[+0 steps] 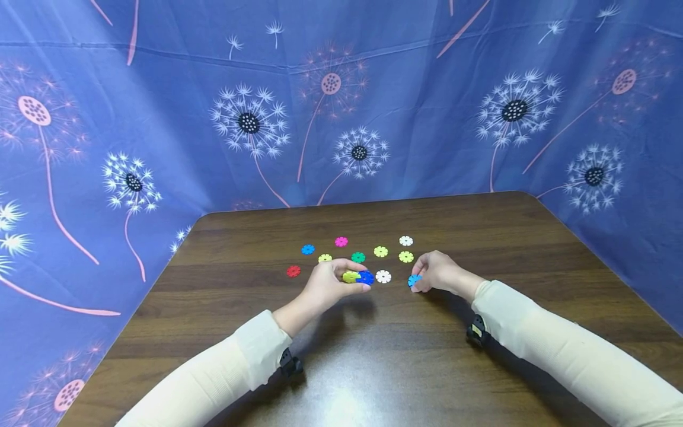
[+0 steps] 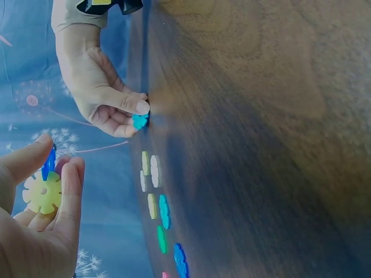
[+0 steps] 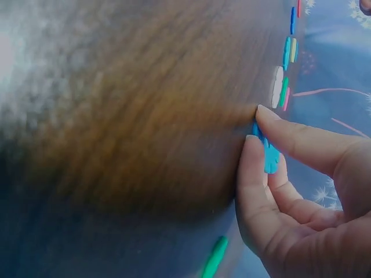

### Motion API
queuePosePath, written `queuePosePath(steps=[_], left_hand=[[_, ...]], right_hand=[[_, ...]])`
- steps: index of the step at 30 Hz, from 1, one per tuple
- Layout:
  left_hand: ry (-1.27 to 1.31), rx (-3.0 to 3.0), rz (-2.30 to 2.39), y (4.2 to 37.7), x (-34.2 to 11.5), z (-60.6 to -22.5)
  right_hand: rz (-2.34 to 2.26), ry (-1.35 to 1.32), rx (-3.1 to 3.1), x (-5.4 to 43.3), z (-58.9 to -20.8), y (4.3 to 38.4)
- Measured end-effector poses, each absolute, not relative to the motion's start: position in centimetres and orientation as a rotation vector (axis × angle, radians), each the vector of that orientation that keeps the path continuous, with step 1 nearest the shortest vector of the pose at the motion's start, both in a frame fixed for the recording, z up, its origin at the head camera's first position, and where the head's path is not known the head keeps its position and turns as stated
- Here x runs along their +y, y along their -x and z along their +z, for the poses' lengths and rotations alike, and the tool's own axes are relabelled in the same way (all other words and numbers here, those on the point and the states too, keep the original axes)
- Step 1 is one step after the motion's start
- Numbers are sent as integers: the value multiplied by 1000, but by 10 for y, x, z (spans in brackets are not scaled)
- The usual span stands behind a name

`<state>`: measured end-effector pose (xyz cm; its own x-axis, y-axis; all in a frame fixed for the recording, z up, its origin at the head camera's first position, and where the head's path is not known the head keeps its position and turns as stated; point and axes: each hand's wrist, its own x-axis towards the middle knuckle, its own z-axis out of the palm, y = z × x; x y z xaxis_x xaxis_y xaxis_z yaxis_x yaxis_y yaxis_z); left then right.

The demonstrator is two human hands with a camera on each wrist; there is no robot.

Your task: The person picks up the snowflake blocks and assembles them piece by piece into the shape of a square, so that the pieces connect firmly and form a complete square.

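My left hand (image 1: pixel 326 283) holds a yellow-green snowflake disc (image 1: pixel 350 277) joined to a dark blue snowflake disc (image 1: pixel 366 277), raised over the table. In the left wrist view the blue disc (image 2: pixel 48 163) stands edge-on in a slot of the yellow-green disc (image 2: pixel 43 194), thumb against the blue one. To the right, my right hand (image 1: pixel 440 271) pinches a light blue snowflake disc (image 1: pixel 414 280) between thumb and fingers, close to the tabletop. Between the hands lies a white snowflake disc (image 1: pixel 383 277).
Flat on the brown wooden table (image 1: pixel 373 356) are more discs: red (image 1: pixel 293 271), blue (image 1: pixel 308 249), pink (image 1: pixel 341 241), green (image 1: pixel 358 257), white (image 1: pixel 406 241) and several yellow-green ones (image 1: pixel 380 251). A blue dandelion-print cloth (image 1: pixel 427 118) hangs behind the table.
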<state>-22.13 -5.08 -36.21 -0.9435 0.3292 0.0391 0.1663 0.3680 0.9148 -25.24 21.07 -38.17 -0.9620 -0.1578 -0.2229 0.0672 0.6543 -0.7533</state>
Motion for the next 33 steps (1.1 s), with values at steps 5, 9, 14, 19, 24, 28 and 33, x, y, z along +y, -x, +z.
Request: queuePosePath(steps=[5,9,14,19,24,28,33], left_hand=[[-445,2465,1630,223,-51,-364],[-439,2472,1628,225,-52,-364],[-417,2465,1628,225,-53,-364],[-411,2486,1641,226,-54,-366],[-395,2523,1639,228,-55,-367],[-403,2533,1634,229,-55,-368],[-419,2529,1644,229,-54,-366]], right_hand=[[-1294,110,2544,213,-383,250],[-1345,96,2475,214,-378,248],[-1337,85,2481,213,-372,247],[-1357,104,2530,209,-365,248],[-1396,114,2553,205,-356,247],[-1439,130,2544,201,-350,244],[-1475,173,2540,193,-343,239]])
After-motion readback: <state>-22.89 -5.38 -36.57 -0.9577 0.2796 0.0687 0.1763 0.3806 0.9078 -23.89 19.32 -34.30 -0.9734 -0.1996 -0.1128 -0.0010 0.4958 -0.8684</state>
